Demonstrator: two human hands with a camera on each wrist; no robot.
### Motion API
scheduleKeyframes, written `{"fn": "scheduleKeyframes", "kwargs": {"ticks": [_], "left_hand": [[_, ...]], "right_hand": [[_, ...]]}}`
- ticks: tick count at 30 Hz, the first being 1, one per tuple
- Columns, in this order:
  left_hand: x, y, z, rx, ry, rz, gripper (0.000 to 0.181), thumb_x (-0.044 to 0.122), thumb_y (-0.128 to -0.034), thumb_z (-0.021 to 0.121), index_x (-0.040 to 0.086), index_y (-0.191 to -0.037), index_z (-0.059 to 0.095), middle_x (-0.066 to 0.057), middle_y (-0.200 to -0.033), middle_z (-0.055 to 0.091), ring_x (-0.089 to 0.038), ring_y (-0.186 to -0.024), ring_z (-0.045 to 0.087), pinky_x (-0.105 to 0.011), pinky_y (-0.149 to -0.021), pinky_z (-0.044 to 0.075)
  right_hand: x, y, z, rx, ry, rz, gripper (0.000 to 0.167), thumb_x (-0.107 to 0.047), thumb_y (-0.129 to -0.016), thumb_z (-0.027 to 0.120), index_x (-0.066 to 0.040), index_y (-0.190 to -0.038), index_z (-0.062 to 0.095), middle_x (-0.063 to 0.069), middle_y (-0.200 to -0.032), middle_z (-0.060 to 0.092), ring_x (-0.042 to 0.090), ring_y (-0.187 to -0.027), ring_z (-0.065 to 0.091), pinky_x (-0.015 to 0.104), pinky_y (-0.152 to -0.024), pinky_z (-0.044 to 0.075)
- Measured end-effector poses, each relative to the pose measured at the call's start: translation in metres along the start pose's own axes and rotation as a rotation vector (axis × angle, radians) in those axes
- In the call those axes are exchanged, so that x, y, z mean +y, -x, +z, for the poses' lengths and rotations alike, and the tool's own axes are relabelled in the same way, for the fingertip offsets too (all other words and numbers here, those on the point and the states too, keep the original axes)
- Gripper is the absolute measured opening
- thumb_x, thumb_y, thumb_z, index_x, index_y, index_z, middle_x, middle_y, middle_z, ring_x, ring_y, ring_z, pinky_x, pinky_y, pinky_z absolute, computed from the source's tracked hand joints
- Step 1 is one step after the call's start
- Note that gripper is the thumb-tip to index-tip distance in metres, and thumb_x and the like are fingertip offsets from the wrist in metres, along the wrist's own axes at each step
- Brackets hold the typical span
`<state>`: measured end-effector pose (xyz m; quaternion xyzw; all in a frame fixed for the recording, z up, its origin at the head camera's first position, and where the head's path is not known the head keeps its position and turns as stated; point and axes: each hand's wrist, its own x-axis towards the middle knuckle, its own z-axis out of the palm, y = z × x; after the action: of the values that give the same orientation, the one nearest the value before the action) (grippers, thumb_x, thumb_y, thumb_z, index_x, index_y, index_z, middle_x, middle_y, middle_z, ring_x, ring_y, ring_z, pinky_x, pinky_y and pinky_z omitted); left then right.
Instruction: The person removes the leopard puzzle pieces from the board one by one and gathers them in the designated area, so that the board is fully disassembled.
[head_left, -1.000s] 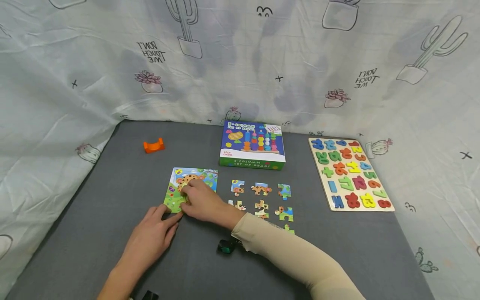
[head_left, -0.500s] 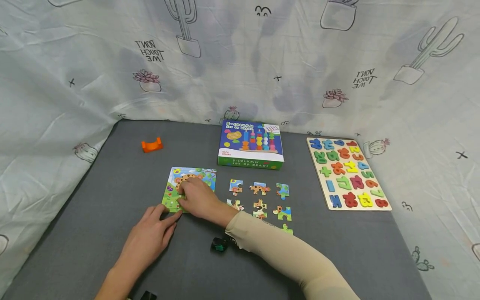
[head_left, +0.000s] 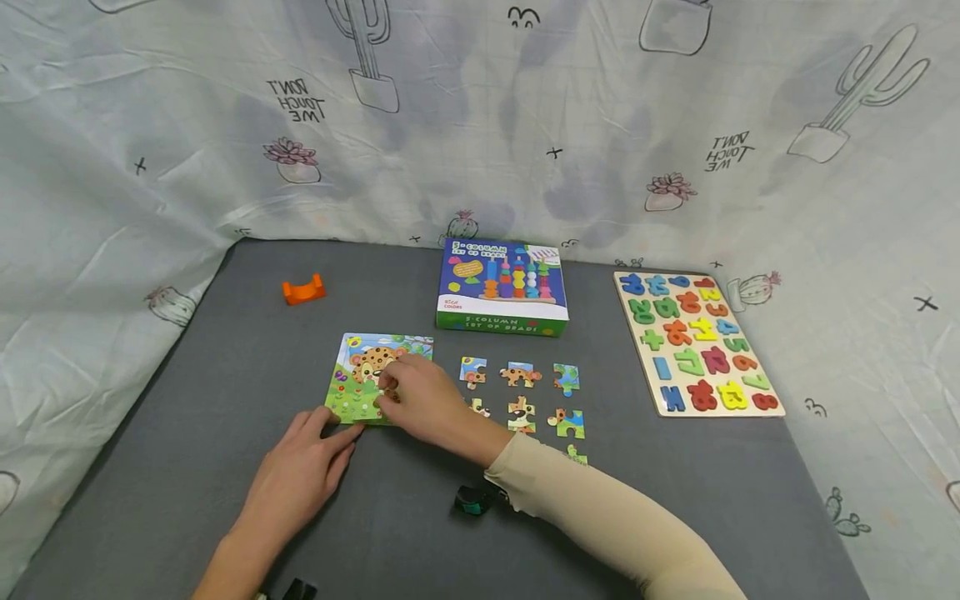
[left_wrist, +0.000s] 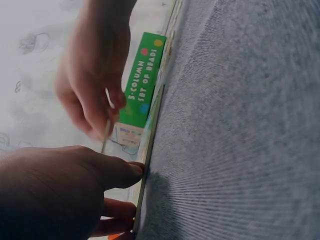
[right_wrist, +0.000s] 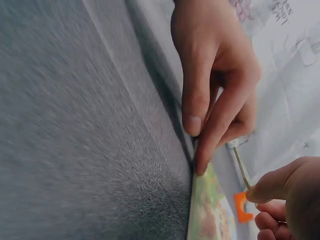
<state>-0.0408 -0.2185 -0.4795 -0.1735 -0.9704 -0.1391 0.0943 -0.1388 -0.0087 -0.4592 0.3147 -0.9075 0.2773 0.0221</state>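
My left hand (head_left: 303, 458) rests at the near left corner of a square jigsaw board (head_left: 348, 400) with a leopard picture. Its thumb and fingers (right_wrist: 202, 162) touch the board's edge and corner. Over the right part of the board, my right hand (head_left: 423, 400) pinches a thin flat piece (right_wrist: 242, 167), seen edge-on in both wrist views. It looks like a puzzle piece, held tilted above the board; its printed face is hidden. To the right of the board lie rows of loose puzzle pieces (head_left: 521, 375), partly covered by my right forearm.
Behind the pieces lies a bead-set box (head_left: 502, 287). A wooden board with coloured numbers (head_left: 701, 346) lies at the right, an orange bracket-shaped part (head_left: 303, 289) at the back left. A patterned cloth (head_left: 480, 125) hangs behind the grey table (head_left: 187, 433).
My right hand has moved right across the board, uncovering more of the leopard; the thin piece shows in its fingers now. The left hand stays at the corner.
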Motion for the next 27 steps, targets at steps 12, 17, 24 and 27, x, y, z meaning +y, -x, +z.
{"fn": "scheduleKeyframes", "kwargs": {"ticks": [12, 17, 24, 27], "left_hand": [[0.006, -0.003, -0.003, -0.043, -0.01, -0.057, 0.031, 0.012, -0.0928, 0.088, 0.014, -0.123, 0.085, -0.008, -0.11, 0.062, -0.03, -0.099, 0.057, -0.044, -0.063, 0.056], [0.006, -0.003, -0.003, -0.043, -0.013, -0.062, 0.031, 0.012, -0.0937, 0.087, 0.015, -0.125, 0.084, -0.008, -0.111, 0.061, -0.029, -0.099, 0.057, -0.043, -0.062, 0.055], [0.005, -0.002, 0.0, -0.028, 0.001, -0.061, 0.031, 0.011, -0.0935, 0.087, 0.014, -0.124, 0.085, -0.008, -0.11, 0.061, -0.029, -0.099, 0.057, -0.043, -0.062, 0.055], [0.004, -0.001, 0.001, -0.02, 0.006, -0.062, 0.031, 0.011, -0.0934, 0.087, 0.014, -0.124, 0.085, -0.008, -0.111, 0.061, -0.029, -0.099, 0.058, -0.043, -0.062, 0.056]], "right_hand": [[0.007, 0.063, -0.034, 0.077, -0.055, 0.004, 0.012, -0.015, -0.093, 0.086, -0.013, -0.098, 0.076, -0.002, -0.095, 0.067, 0.013, -0.088, 0.062, 0.029, -0.076, 0.054], [0.014, 0.087, -0.044, 0.127, -0.057, 0.003, 0.016, -0.012, -0.089, 0.089, -0.015, -0.098, 0.076, -0.004, -0.095, 0.066, 0.014, -0.088, 0.063, 0.03, -0.076, 0.055], [0.021, 0.113, -0.055, 0.137, -0.036, 0.081, 0.023, -0.012, -0.084, 0.095, -0.017, -0.095, 0.076, -0.006, -0.093, 0.065, 0.011, -0.087, 0.06, 0.032, -0.075, 0.055], [0.025, 0.12, -0.056, 0.121, -0.021, 0.111, 0.023, -0.012, -0.084, 0.095, -0.017, -0.095, 0.075, -0.007, -0.092, 0.064, 0.011, -0.086, 0.06, 0.033, -0.074, 0.055]]}}
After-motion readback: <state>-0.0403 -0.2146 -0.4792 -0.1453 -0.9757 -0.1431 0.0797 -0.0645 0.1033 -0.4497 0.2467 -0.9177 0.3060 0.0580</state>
